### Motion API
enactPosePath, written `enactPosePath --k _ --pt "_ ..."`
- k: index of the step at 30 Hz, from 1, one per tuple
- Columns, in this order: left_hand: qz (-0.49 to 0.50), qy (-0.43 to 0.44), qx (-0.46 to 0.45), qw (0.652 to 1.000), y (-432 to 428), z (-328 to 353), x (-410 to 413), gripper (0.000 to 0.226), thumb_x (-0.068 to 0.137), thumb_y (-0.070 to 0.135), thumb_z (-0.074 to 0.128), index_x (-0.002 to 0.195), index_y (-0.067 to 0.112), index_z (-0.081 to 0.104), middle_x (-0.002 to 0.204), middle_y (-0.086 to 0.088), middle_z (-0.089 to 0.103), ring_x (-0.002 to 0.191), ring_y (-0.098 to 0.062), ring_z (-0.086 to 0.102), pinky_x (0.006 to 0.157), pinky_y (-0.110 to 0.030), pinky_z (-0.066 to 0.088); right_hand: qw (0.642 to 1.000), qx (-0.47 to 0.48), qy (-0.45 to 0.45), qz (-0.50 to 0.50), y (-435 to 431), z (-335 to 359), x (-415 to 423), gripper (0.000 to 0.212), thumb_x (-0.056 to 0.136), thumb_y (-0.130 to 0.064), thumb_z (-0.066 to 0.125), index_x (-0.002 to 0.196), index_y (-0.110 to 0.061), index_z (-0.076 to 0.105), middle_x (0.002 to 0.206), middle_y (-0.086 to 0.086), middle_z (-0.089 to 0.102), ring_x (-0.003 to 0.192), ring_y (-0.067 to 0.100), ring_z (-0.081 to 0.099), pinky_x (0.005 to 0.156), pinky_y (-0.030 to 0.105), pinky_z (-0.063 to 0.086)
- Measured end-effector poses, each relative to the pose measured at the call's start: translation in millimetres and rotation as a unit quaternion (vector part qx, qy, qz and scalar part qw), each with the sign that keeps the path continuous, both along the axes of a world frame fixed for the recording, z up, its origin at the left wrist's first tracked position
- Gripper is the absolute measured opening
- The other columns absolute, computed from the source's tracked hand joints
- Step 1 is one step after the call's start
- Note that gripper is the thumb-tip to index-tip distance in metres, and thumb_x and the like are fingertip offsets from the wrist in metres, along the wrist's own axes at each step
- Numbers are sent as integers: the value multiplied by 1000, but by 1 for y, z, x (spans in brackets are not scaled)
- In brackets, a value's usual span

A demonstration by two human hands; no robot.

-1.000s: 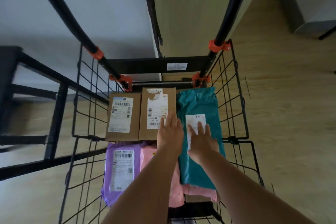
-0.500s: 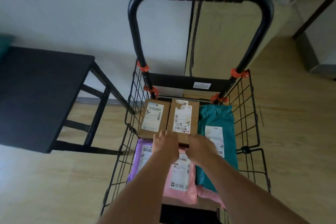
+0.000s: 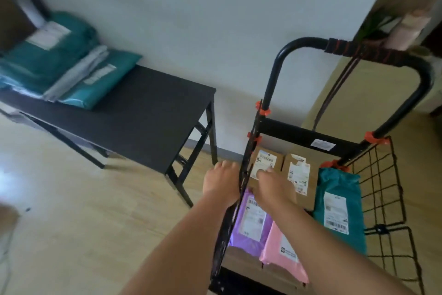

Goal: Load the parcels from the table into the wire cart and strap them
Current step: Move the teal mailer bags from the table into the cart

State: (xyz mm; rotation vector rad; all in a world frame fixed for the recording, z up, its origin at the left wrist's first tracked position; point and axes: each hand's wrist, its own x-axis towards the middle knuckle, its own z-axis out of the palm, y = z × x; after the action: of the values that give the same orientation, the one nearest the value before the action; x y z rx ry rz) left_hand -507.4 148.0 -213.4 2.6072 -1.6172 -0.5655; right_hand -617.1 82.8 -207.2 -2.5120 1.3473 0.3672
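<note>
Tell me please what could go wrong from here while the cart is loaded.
1. The teal parcels on the table lie in a slanted pile; pulling one may drag others off.
2. The floor of the wire cart looks covered already, so they would rest on soft bags like the pink mailer and might slide before strapping.

Shipping labels (image 3: 335, 214) on the parcels (image 3: 339, 182) are too blurred to read.
</note>
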Motion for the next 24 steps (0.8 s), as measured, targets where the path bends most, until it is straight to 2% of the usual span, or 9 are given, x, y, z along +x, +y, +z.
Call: enactPosePath --k 7,10,14,16,18,21,24 --pt "53 1 7 999 94 19 79 47 93 6 47 138 15 41 135 -7 50 125 -25 48 100 -39 47 999 -28 -11 45 79 24 78 28 93 -17 51 120 -17 58 120 3 55 112 24 54 80 33 45" --pt "87 17 2 996 140 21 114 41 95 12 47 135 17 44 130 -6 52 122 -26 50 94 -40 48 998 -23 -10 65 120 24 119 27 93 -19 53 120 -18 57 119 2 56 112 23 54 76 32 42" --pt "123 21 13 992 199 24 163 46 97 17 49 142 17 39 136 -7 50 127 -28 48 98 -42 45 995 -11 -12 94 174 22 171 25 94 -19 51 118 -22 57 120 0 58 109 21 56 74 28 38" --pt "149 24 16 988 224 27 185 47 97 17 50 142 17 39 136 -8 50 127 -28 48 99 -41 45 995 12 -29 90 198 21 195 23 94 -19 49 115 -23 59 117 -1 60 105 21 58 78 28 45" --pt "176 29 11 984 246 29 204 46 97 16 50 142 17 40 135 -8 52 125 -28 49 100 -40 45 994 34 -43 96 218 23 218 22 92 -20 52 112 -22 61 113 0 63 101 20 60 83 34 53" --pt "207 31 0 978 269 30 227 44 97 19 52 140 18 43 132 -6 55 120 -25 53 95 -36 46 992 48 -40 114 234 33 247 25 91 -24 54 115 -24 61 110 -2 65 101 18 63 85 36 55" --pt "231 30 -10 973 280 28 247 44 97 19 49 140 19 43 131 -4 55 119 -24 54 91 -34 46 990 49 -44 124 236 41 274 32 93 -30 53 125 -27 57 119 -5 65 107 17 62 87 35 54"
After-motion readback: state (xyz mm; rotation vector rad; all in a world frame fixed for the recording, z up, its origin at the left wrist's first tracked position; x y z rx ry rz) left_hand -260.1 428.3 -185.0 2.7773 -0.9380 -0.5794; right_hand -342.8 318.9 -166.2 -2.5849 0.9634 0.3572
